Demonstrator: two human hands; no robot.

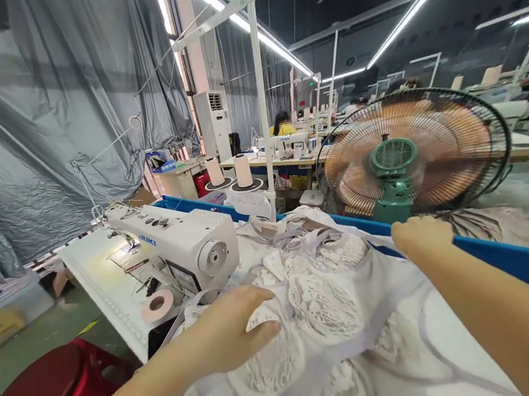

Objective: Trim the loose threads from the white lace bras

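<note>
A pile of white lace bras (327, 302) with pale grey bands lies on the table in front of me. My left hand (235, 328) rests over the left part of the pile, thumb apart from the fingers, on a lace cup. At the blue table edge on the right, my right hand (423, 239) is closed, its fingers curled down. Pale fabric reaches close to it, but what it grips is hidden. Left of the pile stands a white sewing machine (174, 237) with its lamp lit.
A large green fan (392, 156) stands just beyond the right hand. Thread cones (242, 171) sit on a stand behind the machine. A tape roll (157, 305) lies beside the machine. At lower left is a red stool (37, 385). People work at machines farther back.
</note>
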